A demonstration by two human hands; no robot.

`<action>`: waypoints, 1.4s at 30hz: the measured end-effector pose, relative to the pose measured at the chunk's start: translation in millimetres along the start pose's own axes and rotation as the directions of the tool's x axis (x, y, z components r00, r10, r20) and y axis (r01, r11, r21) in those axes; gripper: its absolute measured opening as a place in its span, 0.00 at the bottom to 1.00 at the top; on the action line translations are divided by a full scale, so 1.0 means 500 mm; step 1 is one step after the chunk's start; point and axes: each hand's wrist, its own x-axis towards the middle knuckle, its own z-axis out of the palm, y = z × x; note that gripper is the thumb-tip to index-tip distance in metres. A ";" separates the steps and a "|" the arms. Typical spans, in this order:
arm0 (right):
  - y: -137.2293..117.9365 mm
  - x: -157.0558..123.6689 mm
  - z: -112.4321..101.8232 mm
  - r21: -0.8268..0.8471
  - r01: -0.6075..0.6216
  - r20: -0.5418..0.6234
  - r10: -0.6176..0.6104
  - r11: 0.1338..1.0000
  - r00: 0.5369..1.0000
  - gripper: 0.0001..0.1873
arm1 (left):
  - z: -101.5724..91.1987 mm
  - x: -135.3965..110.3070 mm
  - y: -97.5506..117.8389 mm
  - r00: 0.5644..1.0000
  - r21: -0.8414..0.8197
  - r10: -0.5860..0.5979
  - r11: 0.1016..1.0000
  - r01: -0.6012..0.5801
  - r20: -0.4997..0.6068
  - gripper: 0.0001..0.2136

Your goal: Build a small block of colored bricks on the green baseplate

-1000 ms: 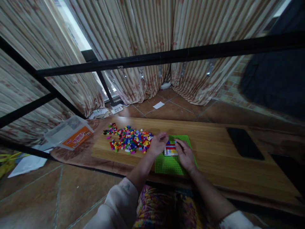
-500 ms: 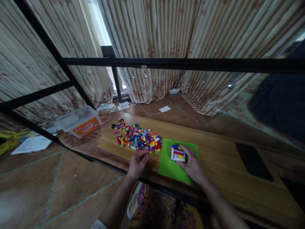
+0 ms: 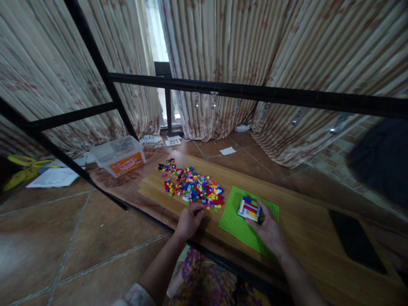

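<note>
A small block of joined toy bricks (image 3: 249, 208), with blue, red, white and yellow strips, is on the green studded baseplate (image 3: 234, 229). My right hand (image 3: 269, 227) grips it from the right, thumb at the near edge and fingers along the far right side. At the near edge of a heap of loose toy bricks (image 3: 197, 187) is my left hand (image 3: 190, 219), its thumb and fingertips pressed together. Whatever is in that pinch is too small to make out.
Heap and baseplate lie on a long wooden board (image 3: 306, 221). A dark flat slab (image 3: 357, 240) rests toward its right end. Left of the board stands a clear plastic box (image 3: 119, 155) with an orange label. A black metal rail (image 3: 255, 91) crosses beyond.
The whole scene has shifted right and tilted slightly as my head moved. My right hand still grips the brick block, and my left fingers remain pinched by the heap.
</note>
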 end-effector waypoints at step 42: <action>-0.240 -0.051 0.177 -0.094 0.198 0.012 -0.198 0.976 0.980 0.08 | -0.005 0.026 0.000 1.000 0.175 0.007 0.985 -0.012 0.029 0.08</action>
